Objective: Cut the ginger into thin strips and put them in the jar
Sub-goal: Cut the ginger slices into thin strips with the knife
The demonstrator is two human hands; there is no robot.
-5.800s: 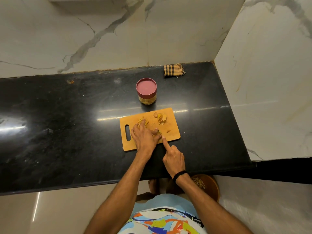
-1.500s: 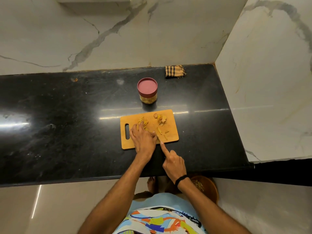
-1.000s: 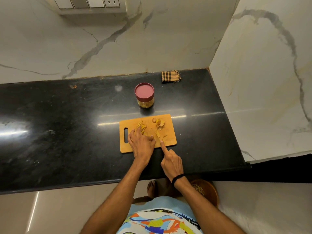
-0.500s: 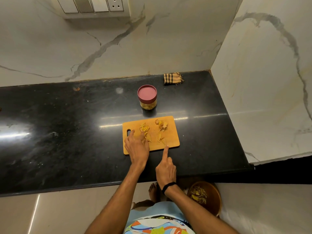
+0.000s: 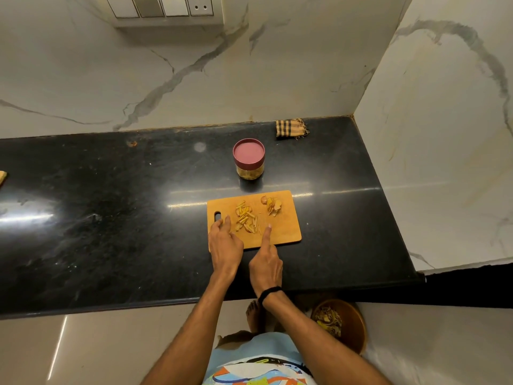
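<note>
A wooden cutting board (image 5: 286, 230) lies on the black counter. Thin ginger strips (image 5: 245, 219) sit in a loose pile on its left half, and a few uncut ginger slices (image 5: 272, 205) lie near its far edge. My left hand (image 5: 223, 243) rests on the board's left part beside the strips, fingers relaxed and holding nothing. My right hand (image 5: 265, 262) is at the board's near edge, index finger stretched toward the strips and the other fingers curled round a knife that stays almost wholly hidden beneath it. The jar (image 5: 249, 159), with its dark red lid on, stands behind the board.
A folded checked cloth (image 5: 290, 128) lies at the counter's back right by the marble side wall. On the floor below the counter edge (image 5: 166, 302), at the right, stands a brown bowl (image 5: 340, 323) of peelings. A switch panel (image 5: 163, 6) is on the back wall.
My left hand has come off the ginger and slid left, uncovering the cut strips. My right hand has drawn back a little toward the board's near edge. The view has tilted upward.
</note>
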